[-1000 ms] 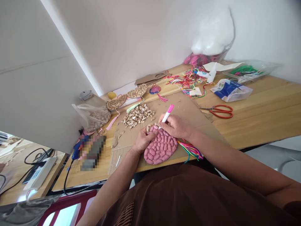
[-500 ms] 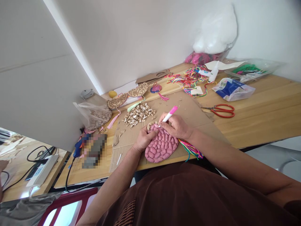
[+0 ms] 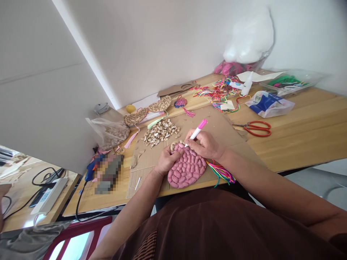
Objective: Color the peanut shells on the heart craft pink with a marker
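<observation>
My right hand (image 3: 204,143) grips a white marker (image 3: 197,130) with a pink end, its tip down at the upper edge of a round peanut-shell piece (image 3: 187,168). Most shells on that piece are pink; a few at the top left edge are still tan. My left hand (image 3: 168,159) holds the piece by its left side, thumb on top and the other fingers mostly hidden. A multicoloured cord tassel (image 3: 221,172) hangs from the piece's right side. Beneath lies a cardboard sheet (image 3: 217,124).
Loose peanut shells (image 3: 161,131) are heaped on the cardboard. Red-handled scissors (image 3: 256,128) lie to the right. Behind are tan shell pieces (image 3: 137,116), tangled coloured cords (image 3: 217,88) and a glue bottle (image 3: 246,85). A bag of peanuts (image 3: 110,131) stands at left, near a power strip (image 3: 50,196).
The marker's tip has shifted slightly to the right along the upper edge of the piece, with my right hand. My left hand keeps its hold.
</observation>
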### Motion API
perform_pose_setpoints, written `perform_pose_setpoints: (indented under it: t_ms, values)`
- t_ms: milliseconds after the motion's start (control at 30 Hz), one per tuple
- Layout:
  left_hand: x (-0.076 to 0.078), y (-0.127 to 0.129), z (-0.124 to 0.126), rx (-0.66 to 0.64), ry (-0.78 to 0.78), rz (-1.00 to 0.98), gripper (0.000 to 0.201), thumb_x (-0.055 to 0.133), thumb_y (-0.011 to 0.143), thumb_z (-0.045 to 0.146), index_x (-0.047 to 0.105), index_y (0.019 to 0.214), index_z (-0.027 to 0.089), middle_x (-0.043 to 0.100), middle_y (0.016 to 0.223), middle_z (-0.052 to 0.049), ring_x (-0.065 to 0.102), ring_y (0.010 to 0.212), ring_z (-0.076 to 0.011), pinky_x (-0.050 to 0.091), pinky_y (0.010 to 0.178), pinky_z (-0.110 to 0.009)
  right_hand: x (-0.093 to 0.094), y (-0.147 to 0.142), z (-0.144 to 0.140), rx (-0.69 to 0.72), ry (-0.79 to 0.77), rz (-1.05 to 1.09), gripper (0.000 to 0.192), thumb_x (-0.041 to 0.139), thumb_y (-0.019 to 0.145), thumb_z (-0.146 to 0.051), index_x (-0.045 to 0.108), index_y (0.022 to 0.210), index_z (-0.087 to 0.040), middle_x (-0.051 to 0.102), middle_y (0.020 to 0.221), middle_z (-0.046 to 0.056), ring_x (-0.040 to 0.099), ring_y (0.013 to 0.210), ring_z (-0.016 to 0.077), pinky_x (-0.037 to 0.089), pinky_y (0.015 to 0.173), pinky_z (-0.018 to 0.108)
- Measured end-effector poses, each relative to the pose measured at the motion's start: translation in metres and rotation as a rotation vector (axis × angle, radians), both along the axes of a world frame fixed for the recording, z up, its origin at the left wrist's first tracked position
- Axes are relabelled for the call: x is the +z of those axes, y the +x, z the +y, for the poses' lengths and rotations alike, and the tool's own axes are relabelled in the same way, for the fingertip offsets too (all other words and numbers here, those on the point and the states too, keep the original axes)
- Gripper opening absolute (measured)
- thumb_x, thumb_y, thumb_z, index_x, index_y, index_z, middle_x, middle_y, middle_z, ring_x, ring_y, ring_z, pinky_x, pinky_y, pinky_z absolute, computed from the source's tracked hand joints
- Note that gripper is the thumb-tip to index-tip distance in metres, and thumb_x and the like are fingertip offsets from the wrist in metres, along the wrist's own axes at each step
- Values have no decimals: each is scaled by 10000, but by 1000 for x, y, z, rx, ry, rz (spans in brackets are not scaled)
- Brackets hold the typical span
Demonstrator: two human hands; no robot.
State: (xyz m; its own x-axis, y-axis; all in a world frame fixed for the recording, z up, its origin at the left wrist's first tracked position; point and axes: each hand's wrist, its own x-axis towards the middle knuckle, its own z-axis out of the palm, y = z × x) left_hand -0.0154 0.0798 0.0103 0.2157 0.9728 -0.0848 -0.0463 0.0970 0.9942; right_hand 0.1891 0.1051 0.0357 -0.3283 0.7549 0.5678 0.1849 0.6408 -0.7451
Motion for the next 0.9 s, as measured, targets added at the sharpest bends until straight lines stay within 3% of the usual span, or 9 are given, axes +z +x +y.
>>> perform_pose_setpoints:
  t_ms: [233,400,533,700,800,900]
  values:
    - [2,1,-1,8,-20,-37,349,873,718,421,703,891,171,741,831,-28,667,727,-181,528,744,-322,1,1,-1,-55,11,0,186,584,958,-369,596,860,-211,632,744,2,575,655,156,437,650,285]
    - [6,2,-4,32,-24,-27,353,885,704,415,707,888,172,735,811,-16,664,711,-171,526,738,-311,2,0,-1,6,-38,1,229,613,942,-406,589,824,-212,634,727,-3,574,639,149,443,630,277]
    - [6,3,-5,23,-37,-57,368,891,702,408,707,908,166,756,841,-33,685,733,-184,542,754,-326,2,0,-1,-27,-22,27,221,600,957,-399,605,853,-204,633,735,-2,579,638,146,450,629,279]
    - [7,7,-6,36,-56,-221,381,896,698,379,721,960,163,768,871,-53,709,772,-212,554,787,-360,5,3,-1,-110,35,117,208,563,991,-380,622,892,-207,651,768,9,592,647,145,456,593,273]
    - [5,7,-3,130,-29,-320,378,914,665,374,712,915,175,736,779,-21,689,730,-193,546,765,-347,7,7,1,-264,129,180,185,572,993,-382,638,934,-219,682,803,27,618,696,166,492,640,303]
    - [3,5,3,321,26,-313,392,940,610,402,652,751,177,645,616,34,587,582,-122,500,666,-282,8,9,2,-388,232,256,144,587,988,-354,644,944,-231,705,850,42,622,696,171,518,655,329]
